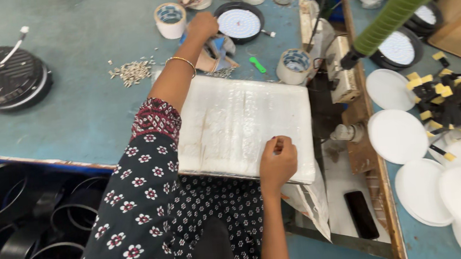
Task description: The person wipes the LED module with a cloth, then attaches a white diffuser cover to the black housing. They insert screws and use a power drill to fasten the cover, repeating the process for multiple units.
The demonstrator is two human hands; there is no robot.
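My left hand [202, 25] reaches far across the blue table, fingers closed around something in a small pile of items beside a round black lamp [240, 22] with a white dotted face; what it grips is hidden. My right hand [277, 161] rests curled on the near right corner of a white plastic-wrapped square pad [240, 120] in front of me. Its fingertips pinch something small that I cannot make out.
Two tape rolls [170, 19] [293, 65], a heap of small screws [132, 72], a green marker [257, 64] and a black ribbed housing [6, 77] lie around. Black rings [9, 215] fill a bin at left. White discs [398, 134], yellow-tipped clips [447, 98] and a green sleeve [400, 4] are at right.
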